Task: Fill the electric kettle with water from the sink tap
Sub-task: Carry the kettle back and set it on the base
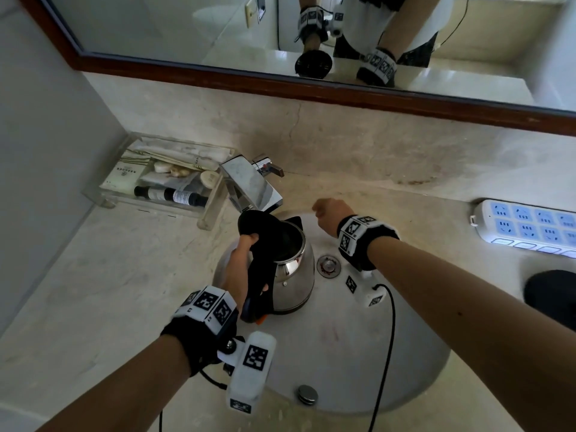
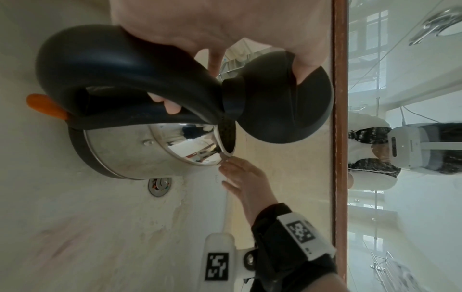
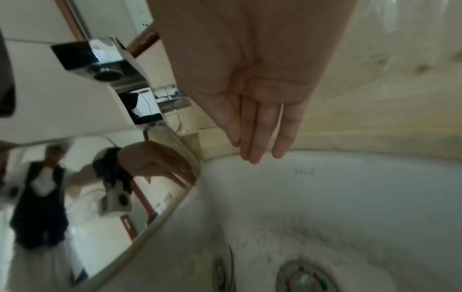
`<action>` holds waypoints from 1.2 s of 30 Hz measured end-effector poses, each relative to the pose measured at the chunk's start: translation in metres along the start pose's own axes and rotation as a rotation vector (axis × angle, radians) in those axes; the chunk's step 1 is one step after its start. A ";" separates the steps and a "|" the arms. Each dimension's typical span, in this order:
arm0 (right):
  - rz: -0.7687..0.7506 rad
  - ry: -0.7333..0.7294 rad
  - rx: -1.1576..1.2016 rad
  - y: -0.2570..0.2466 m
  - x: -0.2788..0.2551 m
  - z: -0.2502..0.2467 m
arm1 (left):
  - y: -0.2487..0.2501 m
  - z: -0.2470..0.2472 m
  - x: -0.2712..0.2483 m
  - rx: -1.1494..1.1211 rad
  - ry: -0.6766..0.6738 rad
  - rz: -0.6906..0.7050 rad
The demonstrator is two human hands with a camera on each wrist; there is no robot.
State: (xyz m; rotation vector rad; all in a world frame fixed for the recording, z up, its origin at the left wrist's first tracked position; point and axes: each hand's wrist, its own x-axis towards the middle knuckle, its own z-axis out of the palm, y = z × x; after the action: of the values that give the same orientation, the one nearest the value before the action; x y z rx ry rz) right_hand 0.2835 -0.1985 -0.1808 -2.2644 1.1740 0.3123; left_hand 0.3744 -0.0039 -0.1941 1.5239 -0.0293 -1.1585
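Note:
The steel electric kettle (image 1: pixel 293 275) with a black handle hangs inside the white sink (image 1: pixel 343 353), its black lid (image 2: pixel 282 110) swung open under the chrome tap (image 1: pixel 252 185). My left hand (image 1: pixel 249 263) grips the handle, thumb against the raised lid. No water is seen at the spout (image 3: pixel 105 65). My right hand (image 1: pixel 330 212) hovers to the right of the kettle's mouth near the basin's back rim. In the right wrist view my right hand's fingers (image 3: pixel 257 138) are straight and hold nothing. The tap's lever (image 1: pixel 271 168) lies behind the spout.
A clear tray of toiletries (image 1: pixel 156 182) stands at the back left of the counter. A white power strip (image 1: pixel 526 226) and a black round base (image 1: pixel 551 294) lie at the right. The drain (image 1: pixel 328 265) is beside the kettle. A framed mirror (image 1: pixel 187 26) hangs above.

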 end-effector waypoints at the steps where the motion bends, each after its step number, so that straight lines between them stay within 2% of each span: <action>1: 0.024 -0.062 -0.010 0.005 -0.002 0.004 | 0.001 -0.001 -0.001 0.011 -0.007 0.006; 3: 0.042 -0.165 0.004 0.013 -0.007 0.014 | 0.001 -0.004 -0.002 0.020 -0.023 0.024; 6: 0.033 -0.217 0.170 0.018 -0.015 0.028 | 0.005 -0.007 -0.012 0.004 -0.027 0.069; 10: 0.005 -0.174 0.404 0.010 -0.023 0.039 | 0.014 -0.010 -0.026 0.019 -0.039 0.065; 13: -0.028 -0.127 0.481 -0.004 -0.030 0.044 | 0.021 -0.013 -0.042 0.039 -0.072 0.042; 20: 0.004 -0.003 0.660 -0.014 -0.061 0.033 | 0.040 -0.006 -0.079 0.068 -0.085 0.104; 26: 0.015 0.148 0.805 0.011 -0.106 -0.003 | 0.050 0.031 -0.107 0.132 -0.177 0.088; 32: 0.062 0.303 0.787 0.062 -0.163 -0.037 | 0.048 0.090 -0.150 0.205 -0.243 0.130; 36: 0.127 0.376 0.901 0.107 -0.200 -0.054 | 0.034 0.138 -0.179 0.315 -0.284 0.232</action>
State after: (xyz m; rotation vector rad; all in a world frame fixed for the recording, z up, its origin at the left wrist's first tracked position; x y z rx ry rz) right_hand 0.0764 -0.1436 -0.0885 -1.4753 1.2886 -0.5311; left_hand 0.2111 -0.0118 -0.0343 1.5651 -0.5897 -1.2120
